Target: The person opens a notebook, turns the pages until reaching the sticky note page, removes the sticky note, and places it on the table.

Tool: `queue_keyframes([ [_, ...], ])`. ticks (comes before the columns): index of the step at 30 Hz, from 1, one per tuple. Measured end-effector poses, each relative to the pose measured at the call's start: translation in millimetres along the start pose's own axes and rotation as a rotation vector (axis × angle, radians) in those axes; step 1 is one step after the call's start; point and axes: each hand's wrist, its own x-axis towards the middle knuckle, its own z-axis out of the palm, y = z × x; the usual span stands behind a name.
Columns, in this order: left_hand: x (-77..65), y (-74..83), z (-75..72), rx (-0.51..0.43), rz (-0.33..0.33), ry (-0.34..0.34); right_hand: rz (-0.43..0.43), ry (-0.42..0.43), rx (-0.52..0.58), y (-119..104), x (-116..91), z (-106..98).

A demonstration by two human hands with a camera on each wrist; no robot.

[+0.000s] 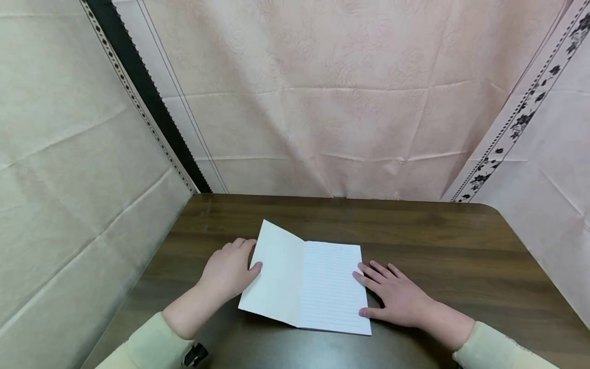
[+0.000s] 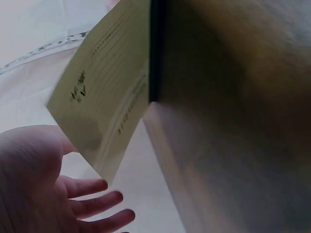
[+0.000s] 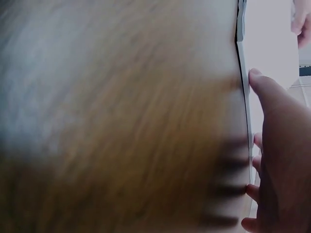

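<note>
A notebook [image 1: 334, 287] lies spread on the table, its lined page on the right and a plain inner cover [image 1: 278, 277] raised at a slant on the left. My left hand [image 1: 230, 269] holds that cover by its outer edge, thumb on the inner side and fingers beyond the edge. Printed lines and dark characters mark the cover's outer face [image 2: 92, 82] in the left wrist view. My right hand [image 1: 398, 297] rests along the page's right edge with fingers spread, fingertips and thumb touching the paper's margin.
The brown wood-grain table [image 1: 438, 230] has a rounded far right corner. Pale cloth [image 1: 345, 118] hangs behind it and at both sides, with a black strip [image 1: 147, 92] at the left and a floral border [image 1: 521, 118] at the right. A small black object [image 1: 195, 354] sits at the left sleeve.
</note>
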Motion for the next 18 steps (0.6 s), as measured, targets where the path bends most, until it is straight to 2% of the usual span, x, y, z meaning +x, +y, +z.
queue_keyframes([
  [5,-1.6,-9.0,17.6,0.055,0.028,-0.022,0.005,-0.006,0.009,-1,0,-1],
  [10,-4.1,-5.9,32.9,0.076,0.051,-0.082,0.008,-0.008,0.002,-1,0,-1],
  [13,-4.4,-3.7,41.7,0.063,0.044,-0.134,0.006,-0.006,-0.007,-2,0,-1],
  [18,-4.1,-3.1,53.2,0.045,0.02,-0.166,0.005,-0.001,-0.016,-3,0,-2],
])
